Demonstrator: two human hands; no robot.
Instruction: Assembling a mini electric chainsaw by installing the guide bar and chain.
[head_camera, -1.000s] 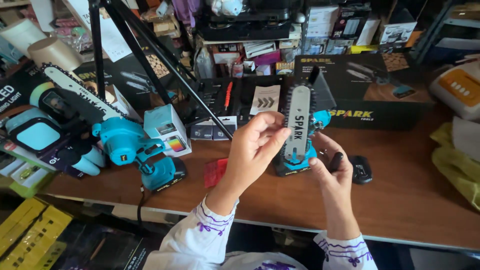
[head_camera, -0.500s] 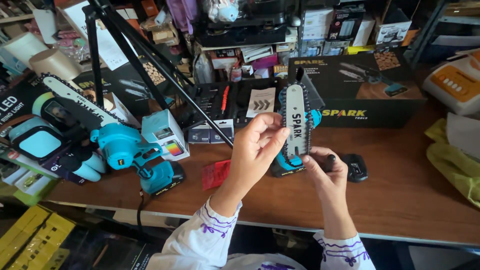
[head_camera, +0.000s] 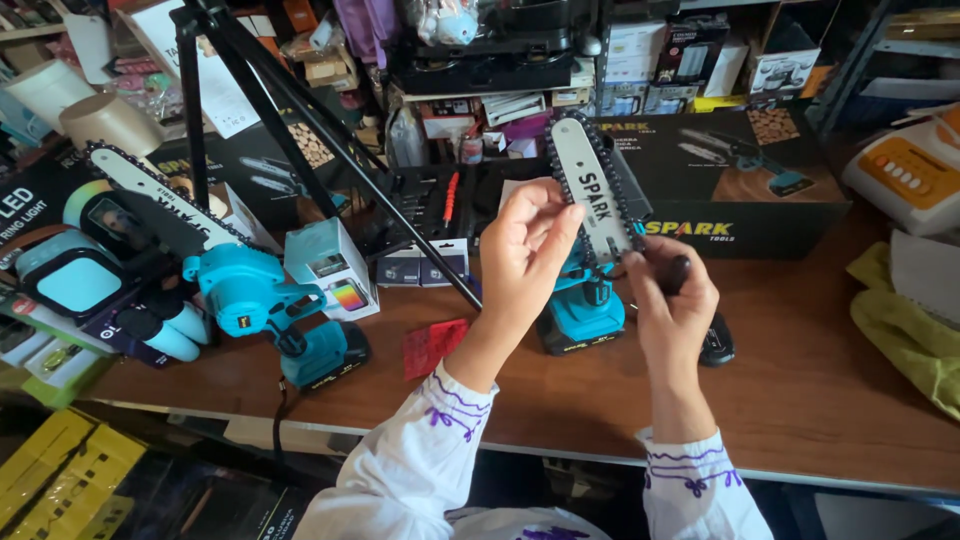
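The small blue saw (head_camera: 583, 300) stood on the brown counter (head_camera: 800, 400), blade up. The left hand (head_camera: 530, 250) pinched the chain (head_camera: 560, 185) beside the blade. The right hand (head_camera: 668, 295), just right of the saw, clenched a dark tool (head_camera: 678, 270).

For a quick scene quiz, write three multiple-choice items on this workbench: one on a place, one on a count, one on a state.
1. Where does the second saw stand?
A. left on the table
B. on the floor
C. on a shelf

2. How many blue saws show?
A. one
B. two
C. four

3. How is the chain on the middle saw?
A. missing
B. loose off the bar
C. coiled on the table

Key: 1 A, beside the tripod leg; 2 B, left and centre; 3 B, left hand and right hand pinch it.
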